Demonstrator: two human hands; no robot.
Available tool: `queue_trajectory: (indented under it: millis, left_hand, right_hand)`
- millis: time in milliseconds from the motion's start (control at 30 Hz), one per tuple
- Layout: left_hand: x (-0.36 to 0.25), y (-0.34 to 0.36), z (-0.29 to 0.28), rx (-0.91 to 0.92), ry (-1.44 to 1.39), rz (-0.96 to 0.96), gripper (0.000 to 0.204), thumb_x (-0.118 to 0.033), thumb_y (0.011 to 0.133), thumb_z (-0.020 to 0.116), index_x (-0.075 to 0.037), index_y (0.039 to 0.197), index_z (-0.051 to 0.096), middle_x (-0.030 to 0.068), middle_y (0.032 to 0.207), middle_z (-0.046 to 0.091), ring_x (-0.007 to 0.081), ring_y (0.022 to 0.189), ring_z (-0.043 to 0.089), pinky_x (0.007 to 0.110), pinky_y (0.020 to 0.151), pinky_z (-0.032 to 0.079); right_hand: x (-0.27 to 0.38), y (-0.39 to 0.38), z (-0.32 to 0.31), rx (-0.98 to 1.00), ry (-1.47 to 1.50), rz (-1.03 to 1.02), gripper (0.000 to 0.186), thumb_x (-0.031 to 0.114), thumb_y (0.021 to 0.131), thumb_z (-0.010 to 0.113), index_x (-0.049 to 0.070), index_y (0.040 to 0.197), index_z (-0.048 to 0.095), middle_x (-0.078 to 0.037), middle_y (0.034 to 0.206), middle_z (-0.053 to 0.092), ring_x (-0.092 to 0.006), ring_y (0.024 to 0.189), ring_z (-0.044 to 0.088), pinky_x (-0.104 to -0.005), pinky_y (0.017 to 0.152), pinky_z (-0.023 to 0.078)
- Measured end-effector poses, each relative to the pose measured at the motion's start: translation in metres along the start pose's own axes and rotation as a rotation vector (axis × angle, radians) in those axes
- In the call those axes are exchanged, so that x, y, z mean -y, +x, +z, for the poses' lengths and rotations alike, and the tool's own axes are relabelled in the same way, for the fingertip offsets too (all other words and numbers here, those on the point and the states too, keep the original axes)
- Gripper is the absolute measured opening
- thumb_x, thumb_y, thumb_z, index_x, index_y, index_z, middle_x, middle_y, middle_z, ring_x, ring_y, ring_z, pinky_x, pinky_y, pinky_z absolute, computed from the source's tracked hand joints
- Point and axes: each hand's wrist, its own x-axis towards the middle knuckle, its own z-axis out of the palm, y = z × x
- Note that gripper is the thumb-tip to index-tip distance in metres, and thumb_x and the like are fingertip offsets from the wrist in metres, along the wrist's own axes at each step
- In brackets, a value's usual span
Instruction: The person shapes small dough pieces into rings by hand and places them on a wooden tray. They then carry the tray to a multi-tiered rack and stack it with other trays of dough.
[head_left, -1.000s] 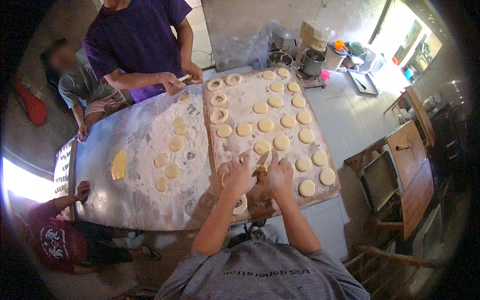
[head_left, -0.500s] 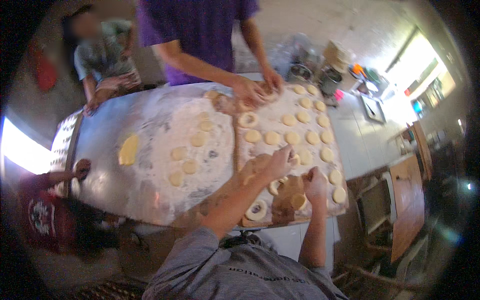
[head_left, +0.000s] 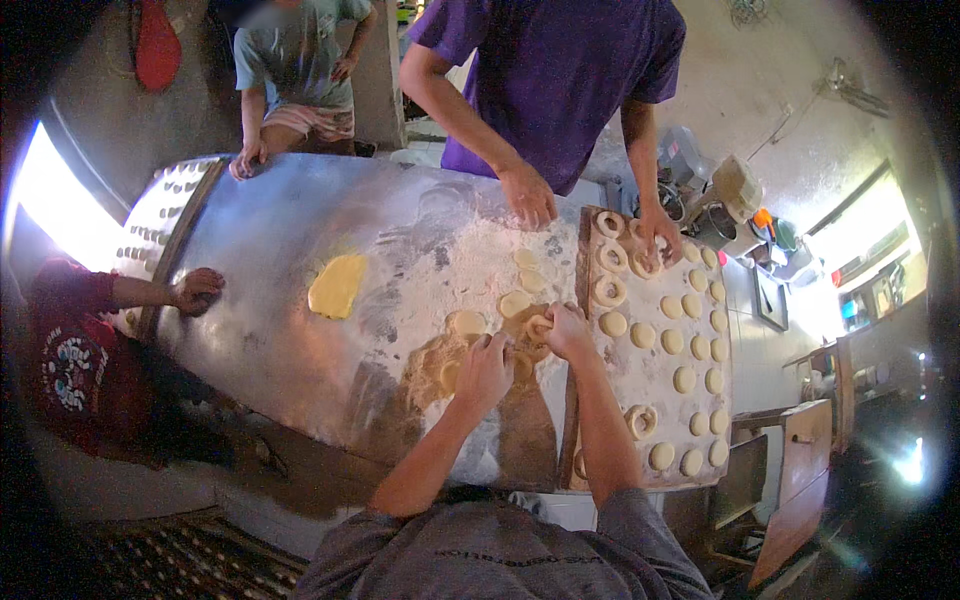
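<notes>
And now pinching a dough ring (head_left: 532,324) in the right hand (head_left: 572,334), inward from the counter's (head_left: 235,320) near edge, with the left hand (head_left: 486,370) curled alongside, grip impossible to tell: best to pinch lightly, for an evenly round ring.

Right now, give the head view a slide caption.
Right hand at dough piece, left hand nearby, over floured table.

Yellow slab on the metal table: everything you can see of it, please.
The yellow slab is one irregular, rounded piece, bright yellow, with uneven edges. It looks soft and smooth, like fat or dough; I can't tell which. It lies flat on the metal table, left of the main floured area. Nothing but the tabletop visibly touches it.
</notes>
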Motion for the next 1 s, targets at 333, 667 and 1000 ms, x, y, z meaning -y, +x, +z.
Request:
queue_trajectory:
  millis: [333,667,1000]
  left_hand:
    - [-0.027,0.011,-0.041,0.236,-0.508,-0.077,0.023,-0.011,0.080,0.067,-0.004,0.101,0.066,0.0160,0.088,0.067,0.0332,0.078,0.067,0.040,0.074,0.053]
    - [-0.020,0.006,0.014,0.135,-0.944,0.168,0.040,-0.001,0.086,0.054,-0.006,0.124,0.044,0.0114,0.090,0.058,0.0227,0.087,0.060,0.034,0.080,0.048]
    - [-0.072,-0.013,0.056,0.255,-0.561,0.135,0.049,-0.048,0.099,0.040,-0.002,0.111,0.051,0.0175,0.092,0.057,0.0241,0.073,0.057,0.038,0.063,0.046]
  right_hand:
    - [0.047,-0.082,-0.025,-0.137,0.705,0.164,0.042,-0.002,0.072,0.069,0.006,0.109,0.050,-0.005,0.093,0.055,-0.0167,0.085,0.057,-0.0337,0.072,0.049]
    - [0.033,-0.104,-0.003,-0.049,1.751,0.043,0.045,0.018,0.079,0.062,0.007,0.121,0.050,-0.005,0.090,0.056,-0.0125,0.084,0.055,-0.0310,0.069,0.045]
    - [0.016,-0.131,-0.054,-0.215,1.788,0.277,0.038,0.029,0.100,0.039,0.013,0.135,0.041,-0.004,0.085,0.057,-0.0113,0.074,0.057,-0.0234,0.066,0.046]
